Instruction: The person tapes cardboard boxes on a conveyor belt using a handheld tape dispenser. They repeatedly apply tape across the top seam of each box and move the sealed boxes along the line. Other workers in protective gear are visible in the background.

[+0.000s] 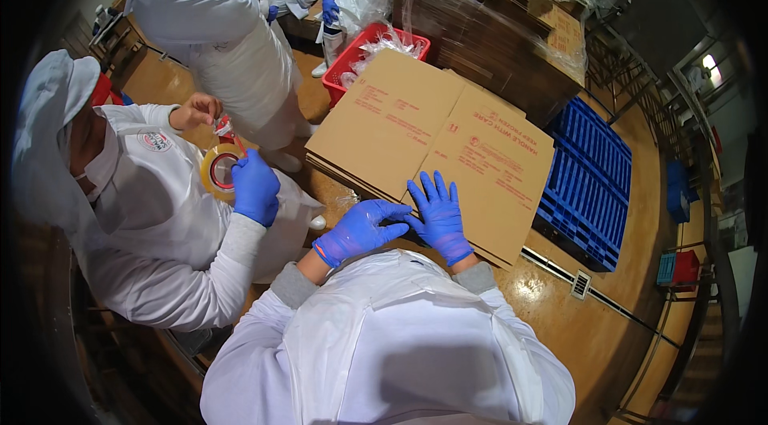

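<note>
A stack of flat brown cardboard boxes [392,117] with red print lies in front of me. My right hand [442,221], in a blue glove, rests on its near edge with the fingers spread. Beside it is my left hand [362,231], also gloved in blue, at the near edge of the stack. Its fingers are stretched to the right and meet the right hand's thumb side. I see nothing held in either hand. To my left, a co-worker's gloved hand [256,187] grips a tape dispenser [219,170] with a yellowish roll of tape.
A red crate [337,92] with clear plastic stands beyond the boxes. Behind, tall piles of folded cardboard [488,45] are partly wrapped in film. Blue plastic pallets [588,177] lie to the right. A floor drain [581,285] runs nearby. Other people in white stand at the back left.
</note>
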`<state>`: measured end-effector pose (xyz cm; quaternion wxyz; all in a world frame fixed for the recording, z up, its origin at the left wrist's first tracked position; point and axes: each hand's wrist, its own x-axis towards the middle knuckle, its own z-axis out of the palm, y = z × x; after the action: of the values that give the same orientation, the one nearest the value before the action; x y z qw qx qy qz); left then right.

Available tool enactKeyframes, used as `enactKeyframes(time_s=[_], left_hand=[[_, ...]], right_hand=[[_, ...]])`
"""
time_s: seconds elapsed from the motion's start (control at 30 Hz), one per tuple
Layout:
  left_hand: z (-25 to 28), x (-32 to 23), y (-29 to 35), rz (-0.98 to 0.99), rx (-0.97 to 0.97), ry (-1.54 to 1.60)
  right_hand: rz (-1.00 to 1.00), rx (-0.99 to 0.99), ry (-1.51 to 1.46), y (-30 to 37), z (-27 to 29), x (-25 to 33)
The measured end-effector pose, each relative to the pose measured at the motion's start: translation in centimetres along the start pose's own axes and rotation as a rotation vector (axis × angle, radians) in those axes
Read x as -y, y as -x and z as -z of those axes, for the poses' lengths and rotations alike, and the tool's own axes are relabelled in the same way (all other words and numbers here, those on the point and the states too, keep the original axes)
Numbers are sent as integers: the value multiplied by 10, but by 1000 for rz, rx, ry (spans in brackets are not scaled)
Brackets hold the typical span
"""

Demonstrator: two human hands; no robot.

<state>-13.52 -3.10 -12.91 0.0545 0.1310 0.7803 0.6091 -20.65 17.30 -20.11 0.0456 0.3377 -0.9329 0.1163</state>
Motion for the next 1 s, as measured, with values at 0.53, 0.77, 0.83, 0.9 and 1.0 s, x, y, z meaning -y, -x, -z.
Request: enactKeyframes(time_s=[0.53, 0.77, 0.83, 0.9, 1.0], left_hand=[[29, -2, 15, -60, 27, -269], [35, 5, 20, -106, 30, -364], [37, 2, 21, -97, 31, -357], [40, 0, 22, -69, 39, -312], [42, 2, 23, -20, 40, -233]], right_hand=[[-49, -110, -106, 3, -1, 1], [-71, -163, -134, 3, -6, 0], [-77, -166, -136, 4, -5, 0], [-83, -166, -135, 4, -4, 0], [-87, -164, -133, 4, -3, -1]])
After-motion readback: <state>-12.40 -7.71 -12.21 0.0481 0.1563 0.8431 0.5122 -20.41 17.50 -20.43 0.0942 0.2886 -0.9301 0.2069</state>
